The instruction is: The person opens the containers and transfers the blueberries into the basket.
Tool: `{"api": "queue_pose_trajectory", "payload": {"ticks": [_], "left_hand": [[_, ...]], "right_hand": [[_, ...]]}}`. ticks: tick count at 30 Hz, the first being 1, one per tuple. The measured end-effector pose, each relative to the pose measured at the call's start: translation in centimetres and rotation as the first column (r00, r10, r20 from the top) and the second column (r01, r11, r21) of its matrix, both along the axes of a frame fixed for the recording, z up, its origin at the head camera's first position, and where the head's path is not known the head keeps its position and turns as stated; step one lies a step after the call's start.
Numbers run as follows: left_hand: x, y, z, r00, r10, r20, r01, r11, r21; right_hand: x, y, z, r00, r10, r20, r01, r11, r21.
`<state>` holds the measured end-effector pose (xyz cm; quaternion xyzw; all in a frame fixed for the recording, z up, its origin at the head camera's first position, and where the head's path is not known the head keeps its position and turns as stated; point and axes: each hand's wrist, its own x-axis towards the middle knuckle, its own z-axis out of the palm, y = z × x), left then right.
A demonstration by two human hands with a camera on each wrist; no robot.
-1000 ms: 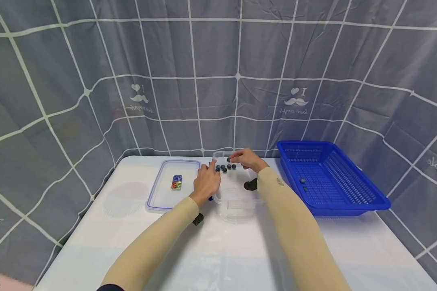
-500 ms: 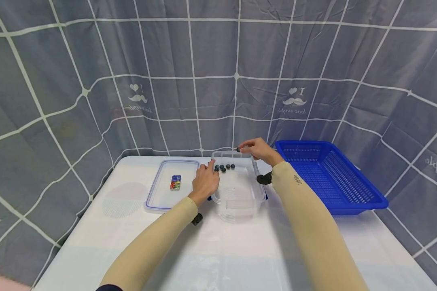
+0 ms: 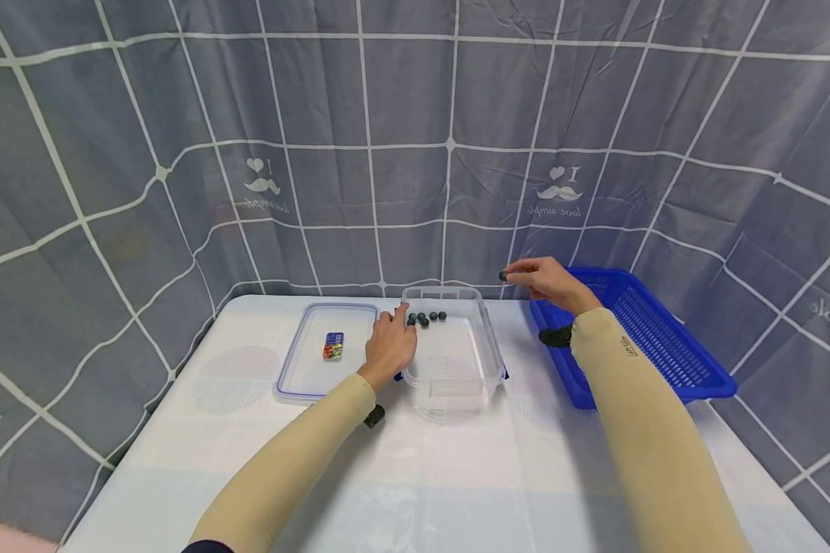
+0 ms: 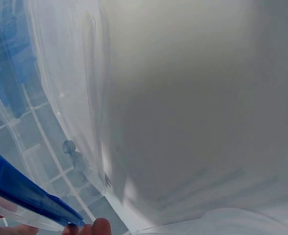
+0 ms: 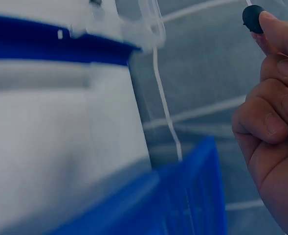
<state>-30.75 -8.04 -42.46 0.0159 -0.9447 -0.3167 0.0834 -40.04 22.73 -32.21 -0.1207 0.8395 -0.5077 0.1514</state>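
My right hand [image 3: 548,281] pinches a blueberry [image 3: 502,276] between thumb and fingertips, in the air by the back left corner of the blue basket [image 3: 569,382]. In the right wrist view the same blueberry [image 5: 253,19] shows dark and round, the other fingers curled beneath. My left hand [image 3: 391,345] grips the left side of a clear plastic box [image 3: 460,361]. Its fingertips [image 4: 101,226] show at a blue latch [image 4: 31,191] of the box in the left wrist view. Several more blueberries [image 3: 425,322] lie in the box's back left part.
A clear lid [image 3: 297,380] with a blue seal lies left of the box, and a small colourful packet [image 3: 333,346] is on it. A grey curtain [image 3: 415,184] with white lines hangs behind the white table [image 3: 415,476].
My right hand has moved right, from over the box to the blue basket's back left corner, carrying the pinched blueberry. My left hand has stayed at the box.
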Motion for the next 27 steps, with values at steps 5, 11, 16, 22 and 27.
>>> {"api": "queue_pose_trajectory", "payload": {"ticks": [5,11,16,22,27], "left_hand": [[-0.1,0.0,0.1,1.000,0.003,0.012,-0.003,1.000,-0.001],[0.0,0.0,0.2,1.000,-0.004,0.009,0.003,1.000,0.006],[0.1,0.0,0.2,1.000,-0.003,0.012,0.003,1.000,0.006],[0.0,-0.1,0.0,1.000,-0.001,0.014,0.001,1.000,0.002],[0.0,0.0,0.1,1.000,-0.002,0.015,0.002,1.000,-0.005]], "right_hand": [[0.7,3.3,0.1,0.999,-0.037,0.012,0.037,0.999,-0.010],[1.2,7.2,-0.6,0.997,-0.078,0.007,0.077,0.993,0.093],[1.8,9.8,-1.8,0.993,-0.113,0.036,0.108,0.986,0.127],[2.5,12.5,-3.9,0.985,-0.126,0.118,0.114,0.988,0.103],[3.1,14.2,-5.2,0.974,-0.141,0.175,0.124,0.987,0.105]]}}
